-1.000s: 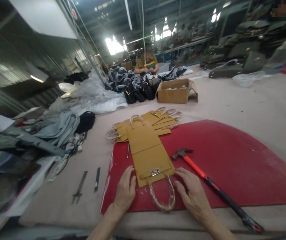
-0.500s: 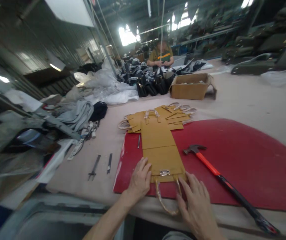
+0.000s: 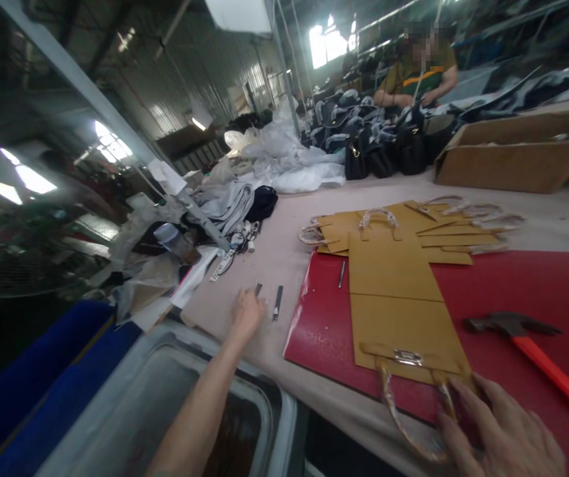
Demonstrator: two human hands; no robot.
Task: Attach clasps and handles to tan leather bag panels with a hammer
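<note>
My left hand [image 3: 248, 311] is closed around a slim dark metal tool [image 3: 258, 289] on the table; only the tool's end shows past the fingers. Just right of it lies a short dark metal strip-like tool [image 3: 277, 303]. A mustard-tan bag panel [image 3: 396, 271] with a silver clasp [image 3: 408, 358] lies flat on a red mat [image 3: 314, 331]. Its near handle [image 3: 403, 424], wrapped in clear plastic, hangs over the table edge. At the panel's near right corner rests my right hand [image 3: 505, 424], fingers apart, thumb beside the handle.
A claw hammer [image 3: 552, 364] lies on the mat at right. More tan panels [image 3: 453, 238] are fanned behind, near a thin metal rod [image 3: 342, 274]. Farther back are black bags [image 3: 381, 159], a cardboard box [image 3: 513, 156] and a person. A grey bin [image 3: 274, 424] stands below.
My left hand has left the panel's edge, moved left and closed on the slim dark tool. My right hand stays at the panel's corner. The view has turned left.
</note>
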